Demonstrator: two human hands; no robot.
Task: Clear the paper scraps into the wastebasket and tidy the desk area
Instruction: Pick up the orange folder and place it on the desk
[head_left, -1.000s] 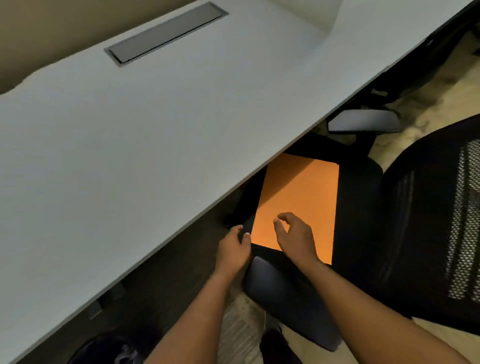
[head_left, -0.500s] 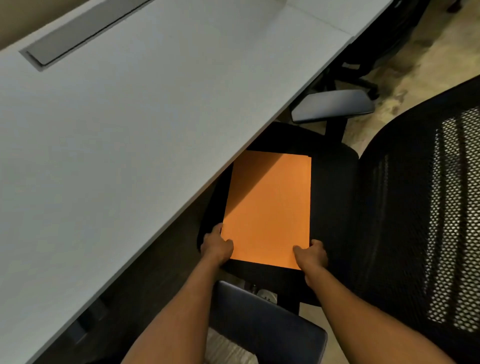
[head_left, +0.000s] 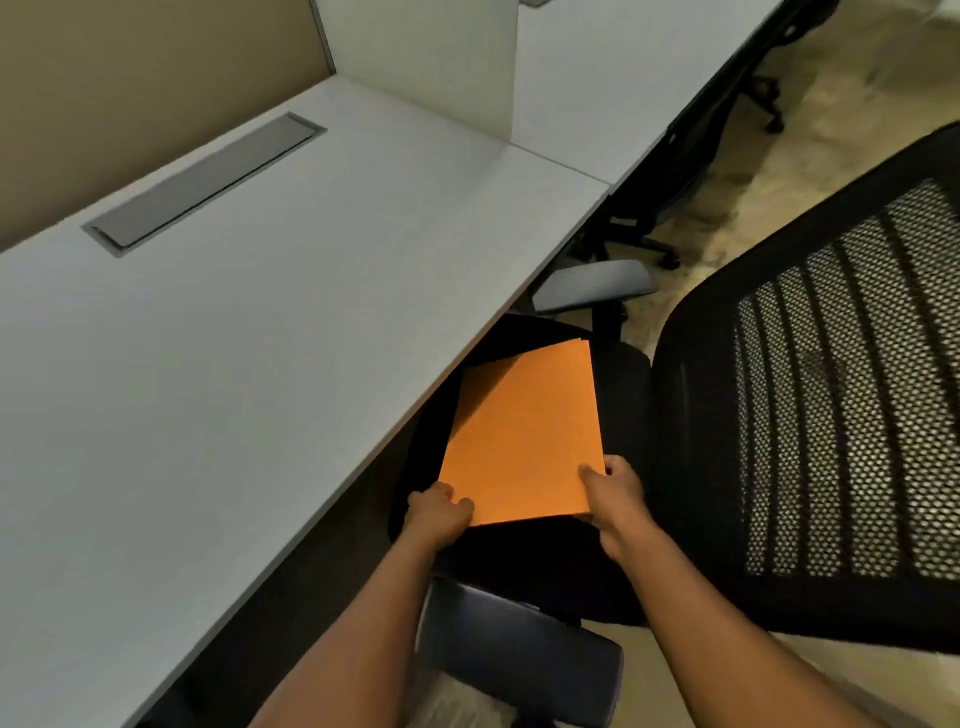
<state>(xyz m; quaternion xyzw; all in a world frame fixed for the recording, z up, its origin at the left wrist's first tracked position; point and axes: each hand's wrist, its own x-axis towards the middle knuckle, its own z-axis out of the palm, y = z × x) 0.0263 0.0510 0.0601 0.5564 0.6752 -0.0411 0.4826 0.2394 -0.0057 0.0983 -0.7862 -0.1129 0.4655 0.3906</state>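
Observation:
A stack of orange paper sheets sits over the black seat of an office chair, partly under the desk edge. My left hand grips the stack's near left corner. My right hand grips its near right corner, thumb on top. The far edges of the sheets are slightly fanned. No wastebasket or loose scraps are in view.
The white desk fills the left, with a grey cable hatch and a white divider panel. The chair's mesh backrest stands at right, its armrests near and far. Another chair base stands beyond.
My right hand moved from on top of the orange stack to its near right corner, and both hands now hold the stack, tilted a little. The view has swung to show more of the desk.

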